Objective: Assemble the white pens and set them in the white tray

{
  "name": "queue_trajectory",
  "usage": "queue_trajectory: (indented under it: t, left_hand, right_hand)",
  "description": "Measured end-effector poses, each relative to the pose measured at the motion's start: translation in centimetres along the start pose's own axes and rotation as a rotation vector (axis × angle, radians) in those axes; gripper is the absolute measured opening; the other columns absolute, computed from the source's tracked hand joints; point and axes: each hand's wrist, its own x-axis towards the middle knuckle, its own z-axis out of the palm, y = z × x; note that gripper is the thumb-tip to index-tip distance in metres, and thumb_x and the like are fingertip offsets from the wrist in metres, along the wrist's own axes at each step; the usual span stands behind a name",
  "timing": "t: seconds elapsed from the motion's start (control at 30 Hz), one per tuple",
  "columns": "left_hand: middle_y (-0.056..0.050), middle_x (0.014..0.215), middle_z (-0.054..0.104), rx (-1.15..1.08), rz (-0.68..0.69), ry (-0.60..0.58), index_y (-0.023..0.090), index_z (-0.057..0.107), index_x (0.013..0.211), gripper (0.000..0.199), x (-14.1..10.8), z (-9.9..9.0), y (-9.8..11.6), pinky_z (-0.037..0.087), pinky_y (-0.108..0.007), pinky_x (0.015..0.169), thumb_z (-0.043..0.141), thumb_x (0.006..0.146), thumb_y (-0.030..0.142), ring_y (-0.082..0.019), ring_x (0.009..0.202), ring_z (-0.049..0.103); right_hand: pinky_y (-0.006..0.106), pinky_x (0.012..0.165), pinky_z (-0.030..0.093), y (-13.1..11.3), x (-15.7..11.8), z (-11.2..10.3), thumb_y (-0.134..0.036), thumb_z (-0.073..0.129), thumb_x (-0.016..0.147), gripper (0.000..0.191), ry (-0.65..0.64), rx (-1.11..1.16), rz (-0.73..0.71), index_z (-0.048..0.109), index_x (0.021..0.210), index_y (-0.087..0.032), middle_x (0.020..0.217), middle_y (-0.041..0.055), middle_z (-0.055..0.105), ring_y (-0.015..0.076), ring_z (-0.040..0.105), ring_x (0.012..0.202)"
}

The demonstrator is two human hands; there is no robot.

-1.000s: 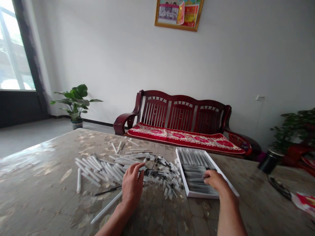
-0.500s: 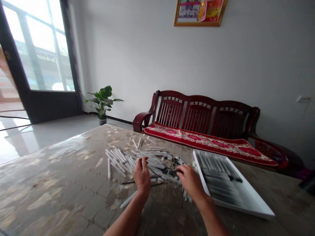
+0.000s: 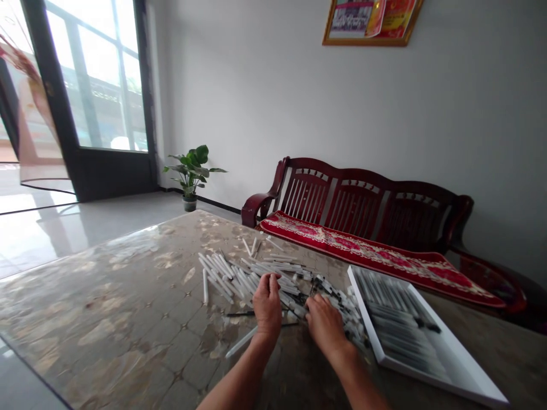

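Observation:
Over the near side of a loose pile of white pen-like tubes [image 3: 220,270], my left hand [image 3: 268,307] is held with its fingers curled together. What is in them, if anything, is hidden. My right hand [image 3: 325,324] is beside it, closed, fingertips bent down at small black and white parts [image 3: 337,296] in the pile. I cannot make out what those fingers grip. Thin dark sticks [image 3: 241,314] lie by my left wrist, and a single white tube [image 3: 241,343] rests nearer to me, left of my forearm.
A shallow white box [image 3: 465,364] at the right holds rows of pen-like sticks. The patterned tabletop [image 3: 141,313] stretches left. Beyond it stand a dark red wooden bench [image 3: 354,199] with a red runner [image 3: 384,253], a potted plant [image 3: 191,176] and a glass door [image 3: 98,85].
My right hand has moved left over the pile, closer to my left hand. My left hand stays near the same part of the pile. The whole view has turned slightly left.

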Motion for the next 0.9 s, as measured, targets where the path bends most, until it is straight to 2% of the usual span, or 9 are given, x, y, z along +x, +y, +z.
queue_trajectory:
  t: [0.13, 0.27, 0.4, 0.47, 0.53, 0.6, 0.7, 0.77, 0.9]
  left_hand:
    - [0.0, 0.063, 0.061, -0.012, -0.018, -0.105, 0.021, 0.066, 0.079, 0.032, -0.4, 0.4, 0.1, 0.045, -0.028, 0.065, 0.044, 0.089, 0.042, -0.018, 0.062, 0.059]
    - [-0.002, 0.069, 0.066, -0.091, -0.022, -0.305, 0.021, 0.07, 0.083, 0.026, -1.3, 1.1, 0.4, 0.046, -0.027, 0.065, 0.051, 0.086, 0.038, -0.018, 0.065, 0.06]
    - [-0.004, 0.08, 0.072, -0.175, -0.017, -0.615, 0.021, 0.075, 0.086, 0.019, -2.8, 1.7, 0.2, 0.048, -0.026, 0.071, 0.062, 0.08, 0.035, -0.02, 0.076, 0.063]
    - [-0.002, 0.074, 0.071, -0.159, -0.014, -0.68, 0.02, 0.073, 0.078, 0.014, -3.5, 2.0, -0.1, 0.047, -0.025, 0.071, 0.067, 0.077, 0.032, -0.019, 0.074, 0.062]
    - [-0.001, 0.068, 0.069, -0.141, -0.031, -0.646, 0.019, 0.07, 0.072, 0.012, -3.7, 2.0, -0.4, 0.045, -0.024, 0.066, 0.067, 0.075, 0.03, -0.017, 0.067, 0.059]
    - [0.0, 0.066, 0.068, -0.168, -0.079, -0.546, 0.019, 0.069, 0.078, 0.014, -3.3, 2.0, -0.5, 0.044, -0.024, 0.061, 0.064, 0.077, 0.032, -0.016, 0.063, 0.058]
    - [-0.002, 0.07, 0.07, -0.272, -0.203, -0.36, 0.019, 0.063, 0.095, 0.027, -2.2, 1.6, -0.2, 0.042, -0.023, 0.052, 0.063, 0.077, 0.039, -0.016, 0.06, 0.06]
    - [-0.004, 0.074, 0.072, -0.325, -0.275, -0.267, 0.02, 0.057, 0.098, 0.033, -1.5, 1.3, 0.1, 0.04, -0.022, 0.048, 0.063, 0.076, 0.044, -0.016, 0.058, 0.061]
    - [-0.006, 0.077, 0.073, -0.33, -0.294, -0.22, 0.02, 0.057, 0.09, 0.033, -1.0, 0.9, 0.2, 0.042, -0.023, 0.051, 0.055, 0.081, 0.052, -0.017, 0.063, 0.064]
  right_hand:
    - [0.03, 0.085, 0.046, 1.2, 0.1, 0.2, -0.017, 0.059, 0.084, 0.018, 0.19, 0.173, 0.008, 0.07, 0.096, -0.023, 0.102, 0.0054, 0.072, 0.0241, 0.062, 0.104]
    - [0.03, 0.08, 0.05, 1.9, 0.2, -0.8, -0.031, 0.052, 0.088, 0.022, 0.427, 0.64, 0.047, 0.07, 0.098, -0.022, 0.098, 0.0075, 0.075, 0.0224, 0.068, 0.091]
    - [0.032, 0.079, 0.053, 1.3, 0.2, -1.5, -0.046, 0.056, 0.085, 0.031, 0.47, 1.017, 0.019, 0.068, 0.096, -0.019, 0.096, 0.0108, 0.076, 0.0241, 0.07, 0.088]
    - [0.033, 0.08, 0.054, 1.0, 0.3, -1.4, -0.048, 0.058, 0.084, 0.033, 0.464, 1.101, 0.013, 0.067, 0.095, -0.019, 0.095, 0.0111, 0.076, 0.0247, 0.07, 0.088]
    - [0.033, 0.078, 0.055, 1.0, 0.4, -1.2, -0.05, 0.056, 0.084, 0.036, 0.446, 1.132, 0.011, 0.066, 0.099, -0.019, 0.096, 0.0109, 0.076, 0.0244, 0.07, 0.087]
    - [0.032, 0.076, 0.054, 1.4, 0.5, -1.1, -0.048, 0.052, 0.087, 0.035, 0.4, 1.056, 0.019, 0.066, 0.1, -0.019, 0.096, 0.0099, 0.075, 0.0234, 0.07, 0.085]
    - [0.03, 0.074, 0.05, 2.1, 0.2, -1.0, -0.036, 0.055, 0.085, 0.018, 0.216, 0.708, 0.043, 0.068, 0.087, -0.022, 0.089, 0.0062, 0.075, 0.0221, 0.068, 0.084]
    - [0.028, 0.074, 0.046, 2.2, -0.1, -0.9, -0.027, 0.061, 0.079, 0.009, 0.06, 0.456, 0.04, 0.068, 0.081, -0.022, 0.087, 0.0052, 0.074, 0.022, 0.068, 0.086]
    - [0.029, 0.078, 0.044, 1.6, -0.9, -0.3, -0.022, 0.062, 0.079, 0.012, -0.089, 0.196, 0.007, 0.07, 0.087, -0.019, 0.096, 0.0094, 0.073, 0.0247, 0.068, 0.096]
